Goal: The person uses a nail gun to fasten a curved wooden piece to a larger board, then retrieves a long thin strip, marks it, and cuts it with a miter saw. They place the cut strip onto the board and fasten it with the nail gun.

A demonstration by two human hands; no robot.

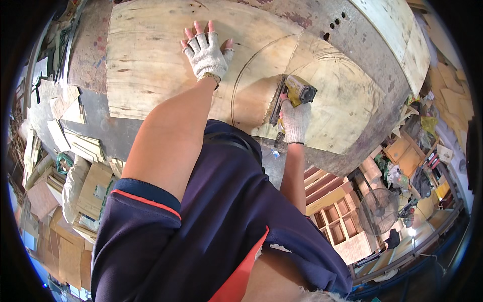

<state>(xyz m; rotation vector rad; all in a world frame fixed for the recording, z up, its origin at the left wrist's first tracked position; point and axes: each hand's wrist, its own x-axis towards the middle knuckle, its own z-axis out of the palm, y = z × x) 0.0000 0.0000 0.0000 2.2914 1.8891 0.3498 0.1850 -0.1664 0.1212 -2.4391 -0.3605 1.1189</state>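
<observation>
A large sheet of plywood [151, 65] lies on the worktable, with curved dark lines on its face and a jagged seam running across it. Flat on the sheet, left of the seam, rests my left hand [205, 56] in a white fingerless glove, its fingers spread. My right hand [295, 120], gloved the same way, is wrapped round the handle of a yellow and black nail gun [300, 90]. The tool lies over the seam near the sheet's near edge, its long magazine pointing toward me. Its nose is hidden, so contact with the wood is unclear.
The stained worktable [90, 60] shows around the sheet. Another pale board [387, 25] lies at the far right. Wood offcuts [83, 146] are stacked at the left. A fan [378, 211] and a wooden compartment rack [338, 219] stand low at the right.
</observation>
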